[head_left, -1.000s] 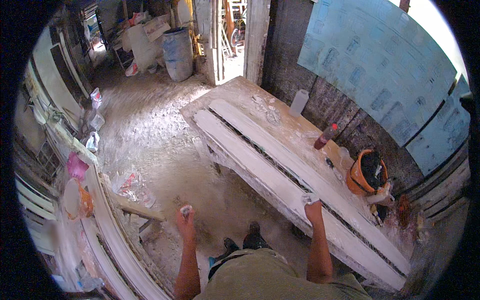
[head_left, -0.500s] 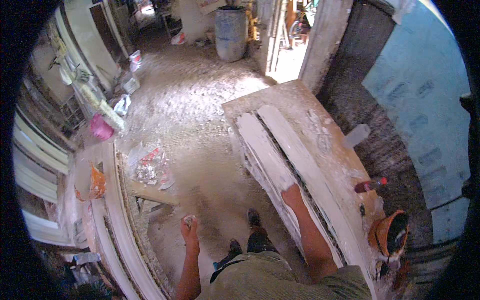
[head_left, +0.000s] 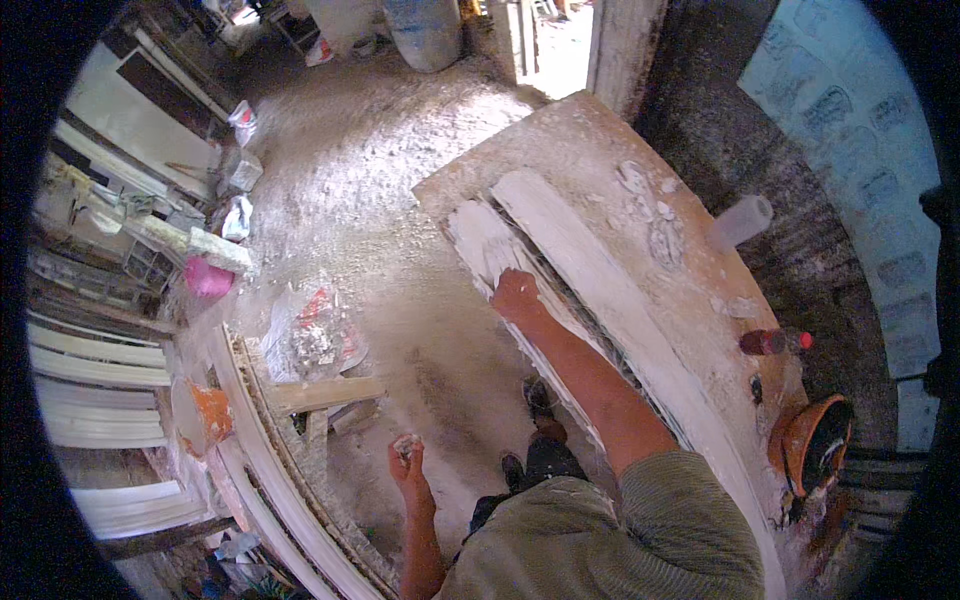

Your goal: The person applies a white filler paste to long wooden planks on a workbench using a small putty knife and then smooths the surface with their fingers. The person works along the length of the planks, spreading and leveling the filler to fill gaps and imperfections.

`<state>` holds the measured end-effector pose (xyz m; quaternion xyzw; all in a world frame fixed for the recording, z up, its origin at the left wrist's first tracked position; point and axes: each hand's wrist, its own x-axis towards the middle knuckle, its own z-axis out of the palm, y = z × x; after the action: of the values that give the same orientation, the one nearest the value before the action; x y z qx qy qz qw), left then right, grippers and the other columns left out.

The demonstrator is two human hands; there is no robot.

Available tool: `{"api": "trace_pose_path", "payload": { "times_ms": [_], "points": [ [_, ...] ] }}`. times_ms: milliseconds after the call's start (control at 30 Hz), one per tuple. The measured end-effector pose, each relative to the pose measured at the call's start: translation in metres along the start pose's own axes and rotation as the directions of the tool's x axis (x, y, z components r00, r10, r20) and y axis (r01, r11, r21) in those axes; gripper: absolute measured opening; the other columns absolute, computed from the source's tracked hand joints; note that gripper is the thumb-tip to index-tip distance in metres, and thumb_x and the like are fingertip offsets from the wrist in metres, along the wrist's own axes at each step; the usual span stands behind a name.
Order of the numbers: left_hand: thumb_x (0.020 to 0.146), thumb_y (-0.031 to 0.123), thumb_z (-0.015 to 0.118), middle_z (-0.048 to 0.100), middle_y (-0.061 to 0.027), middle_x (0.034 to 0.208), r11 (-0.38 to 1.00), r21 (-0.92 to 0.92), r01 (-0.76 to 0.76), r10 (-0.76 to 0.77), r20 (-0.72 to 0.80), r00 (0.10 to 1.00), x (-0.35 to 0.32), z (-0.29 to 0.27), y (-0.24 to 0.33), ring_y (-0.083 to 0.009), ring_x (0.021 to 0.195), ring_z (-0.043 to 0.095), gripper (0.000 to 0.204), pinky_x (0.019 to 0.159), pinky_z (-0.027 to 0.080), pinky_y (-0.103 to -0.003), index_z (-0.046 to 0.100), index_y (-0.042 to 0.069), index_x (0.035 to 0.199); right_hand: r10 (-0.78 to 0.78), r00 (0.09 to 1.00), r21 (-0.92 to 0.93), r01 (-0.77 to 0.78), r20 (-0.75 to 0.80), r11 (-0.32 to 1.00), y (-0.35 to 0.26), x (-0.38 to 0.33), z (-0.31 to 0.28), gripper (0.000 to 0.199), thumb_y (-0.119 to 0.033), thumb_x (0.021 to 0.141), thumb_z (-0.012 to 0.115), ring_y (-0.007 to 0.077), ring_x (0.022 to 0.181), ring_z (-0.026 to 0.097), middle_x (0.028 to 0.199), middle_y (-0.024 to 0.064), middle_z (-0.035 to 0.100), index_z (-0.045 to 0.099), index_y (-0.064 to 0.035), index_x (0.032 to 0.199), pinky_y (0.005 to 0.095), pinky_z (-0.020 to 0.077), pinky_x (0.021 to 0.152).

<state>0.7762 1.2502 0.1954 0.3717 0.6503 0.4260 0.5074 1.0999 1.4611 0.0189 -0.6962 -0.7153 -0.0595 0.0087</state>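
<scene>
Reaching farther up the desk (head_left: 590,140) than a moment ago, the right hand (head_left: 517,295) now presses closed on the long white plaster strip (head_left: 500,250) near its far end, while the left hand (head_left: 405,455), clenched, hangs over the floor.

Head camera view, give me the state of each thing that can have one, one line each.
Right hand: pressed on the near white moulding, fingers curled.
Left hand: fisted, hanging over the floor, touching nothing.
Far moulding: lying flat on the bench.
Orange bowl: tipped on its side.
Red bottle: lying down.
Grey tube: lying down.
</scene>
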Motion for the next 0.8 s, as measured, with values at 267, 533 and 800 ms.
{"api": "trace_pose_path", "payload": {
  "times_ms": [267,533,800],
  "points": [
    [0.096,0.018,0.064,0.055,-0.0027,0.111,0.99,0.08,-0.116,0.102,0.169,0.98,-0.025,-0.006,-0.015,-0.0148,0.105,0.052,0.025,0.096,0.04,-0.031,0.056,0.009,0.119,0.177,0.945,0.341,-0.268,0.274,0.901,0.03,-0.177,-0.076,0.032,-0.028,0.072,0.066,0.0345,0.085,0.071,0.086,0.0218,0.07,0.07,0.0023,0.081,0.0458,0.0567,0.072],
    [0.093,0.02,0.065,0.057,-0.0032,0.108,0.988,0.046,-0.149,0.12,0.381,0.917,-0.062,-0.056,-0.082,-0.0158,0.099,0.054,0.027,0.093,0.044,-0.032,0.057,0.009,0.118,0.291,0.827,0.21,-0.431,0.482,0.877,0.025,-0.407,-0.118,0.04,-0.031,0.07,0.07,0.0367,0.085,0.07,0.087,0.0223,0.07,0.068,0.0048,0.088,0.0457,0.0567,0.076],
    [0.098,0.022,0.062,0.059,-0.0032,0.11,0.999,-0.002,-0.032,0.028,0.57,0.821,-0.142,-0.076,-0.148,-0.0156,0.098,0.056,0.028,0.09,0.046,-0.032,0.056,0.008,0.121,0.512,0.716,0.192,-0.652,0.473,0.734,0.005,-0.649,-0.149,0.034,-0.025,0.072,0.065,0.0396,0.083,0.071,0.088,0.0247,0.07,0.069,0.0047,0.087,0.0479,0.0574,0.073]
  ]
}}
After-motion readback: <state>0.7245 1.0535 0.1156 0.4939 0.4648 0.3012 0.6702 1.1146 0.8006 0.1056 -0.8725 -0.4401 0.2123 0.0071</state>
